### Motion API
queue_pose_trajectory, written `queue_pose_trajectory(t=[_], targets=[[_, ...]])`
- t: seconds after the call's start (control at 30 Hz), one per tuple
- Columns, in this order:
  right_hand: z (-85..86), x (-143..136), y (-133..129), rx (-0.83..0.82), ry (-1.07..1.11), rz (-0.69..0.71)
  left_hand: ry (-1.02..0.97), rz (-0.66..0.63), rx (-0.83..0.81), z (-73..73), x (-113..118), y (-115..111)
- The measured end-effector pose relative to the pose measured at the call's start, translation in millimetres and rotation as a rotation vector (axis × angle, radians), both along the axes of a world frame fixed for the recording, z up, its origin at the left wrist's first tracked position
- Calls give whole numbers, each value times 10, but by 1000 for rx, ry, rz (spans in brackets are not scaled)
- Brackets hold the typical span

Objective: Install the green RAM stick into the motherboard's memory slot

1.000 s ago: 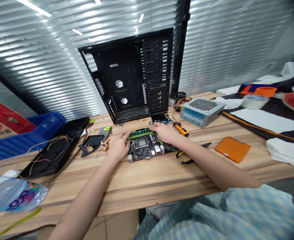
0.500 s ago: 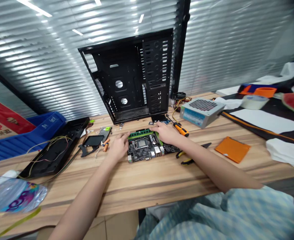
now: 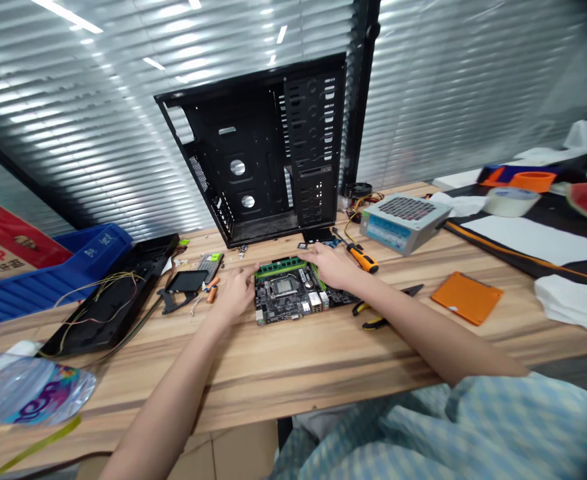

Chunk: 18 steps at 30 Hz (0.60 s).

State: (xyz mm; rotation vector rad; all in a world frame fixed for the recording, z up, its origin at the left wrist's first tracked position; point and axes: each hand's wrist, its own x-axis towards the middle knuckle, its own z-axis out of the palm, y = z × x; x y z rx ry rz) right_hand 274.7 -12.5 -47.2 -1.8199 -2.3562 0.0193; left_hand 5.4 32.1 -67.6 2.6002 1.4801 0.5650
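A black motherboard [image 3: 283, 300] lies flat on the wooden table in front of me, its processor [image 3: 284, 285] showing in the socket. A green memory module [image 3: 278, 267] stands along the board's far edge, in or at the slot there. My left hand [image 3: 238, 288] is closed at the board's left edge, fingertips by one end of the memory module. My right hand [image 3: 330, 265] reaches over the board's right far corner, its bent fingers at the module's other end and hiding it. Pliers [image 3: 376, 323] with yellow-black handles lie under my right forearm.
A black computer case [image 3: 258, 160] stands behind the board. Right of it are an orange screwdriver [image 3: 362, 259], a power supply [image 3: 404, 223] and an orange square plate [image 3: 466, 298]. To the left lie a black bracket [image 3: 180, 293], a black panel with wires [image 3: 108, 307] and a plastic bottle [image 3: 38, 390].
Almost nothing differs. My left hand has shifted very slightly left; both hands stay at the ends of the memory module, and the motherboard lies where it was.
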Motion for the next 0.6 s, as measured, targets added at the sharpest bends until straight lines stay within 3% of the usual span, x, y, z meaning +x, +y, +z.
queue_pose_trajectory(t=[0.37,0.6], targets=[[103,-28,-62,5,-28,-33,28,20,-36,0,-20,60],[74,-16,-45,-16,-52,-8,2,26,-56,2,-20,43]])
